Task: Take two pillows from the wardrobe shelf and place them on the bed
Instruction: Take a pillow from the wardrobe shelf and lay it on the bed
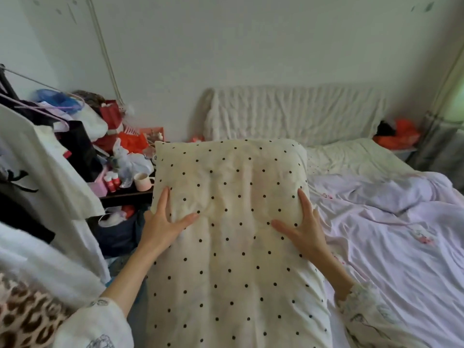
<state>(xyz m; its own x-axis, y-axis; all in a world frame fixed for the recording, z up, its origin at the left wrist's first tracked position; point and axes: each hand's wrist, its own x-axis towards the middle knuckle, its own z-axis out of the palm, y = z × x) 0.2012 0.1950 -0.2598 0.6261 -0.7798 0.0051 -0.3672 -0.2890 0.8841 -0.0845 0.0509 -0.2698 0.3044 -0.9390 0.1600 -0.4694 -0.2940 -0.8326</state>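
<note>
A cream pillow with black polka dots [233,222] fills the middle of the view, held lengthwise in front of me. My left hand [163,222] grips its left edge, thumb on top and fingers along the side. On the right edge, my right hand [302,226] grips the same way. The pillow hangs over the left side of the bed [391,237], which has a crumpled pale lilac sheet. A second pillow, white and rumpled [351,154], lies at the head of the bed by the padded headboard [288,114]. The wardrobe shelf is out of view.
A cluttered bedside table [125,194] stands left of the bed with a pink mug [143,181], small bottles and bags. Clothes hang on a rack at the far left [45,159]. An orange bag [399,135] sits at the bed's far right corner.
</note>
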